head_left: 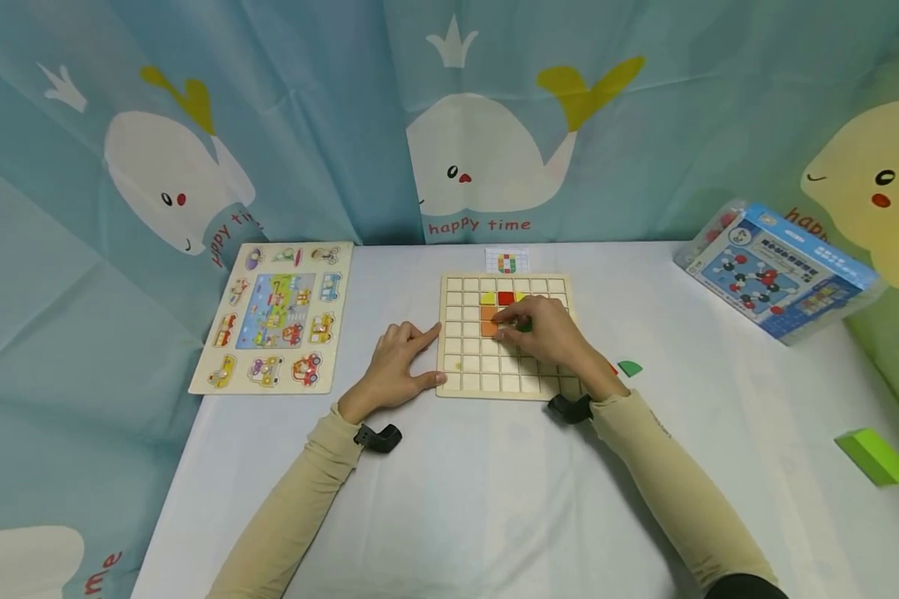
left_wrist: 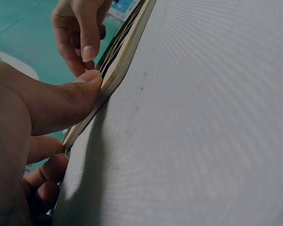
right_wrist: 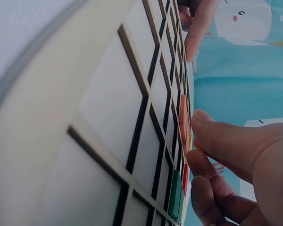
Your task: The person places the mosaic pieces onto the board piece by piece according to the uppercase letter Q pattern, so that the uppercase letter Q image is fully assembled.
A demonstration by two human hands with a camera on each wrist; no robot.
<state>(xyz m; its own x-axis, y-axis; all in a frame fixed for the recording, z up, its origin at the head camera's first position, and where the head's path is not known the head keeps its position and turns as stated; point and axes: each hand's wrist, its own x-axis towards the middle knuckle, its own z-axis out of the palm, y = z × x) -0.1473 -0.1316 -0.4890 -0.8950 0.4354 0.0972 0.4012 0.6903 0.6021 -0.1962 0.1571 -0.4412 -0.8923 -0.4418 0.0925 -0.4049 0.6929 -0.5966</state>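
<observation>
The left hand [head_left: 394, 366] is touching the board [head_left: 452, 383] at its left edge, thumb and forefinger spread. The right hand [head_left: 548, 331] is apparently seating orange tiles [head_left: 487, 314] towards the far-left corner; I can't tell if it's pinching. Probably a light press is needed.

Beige sleeves [head_left: 294, 509] (black wrist cameras [head_left: 380, 438])

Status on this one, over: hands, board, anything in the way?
Left hand touching left edge of grid board. Right hand at the orange squares, grip unclear. In the way: right hand, hiding part of the board.
</observation>
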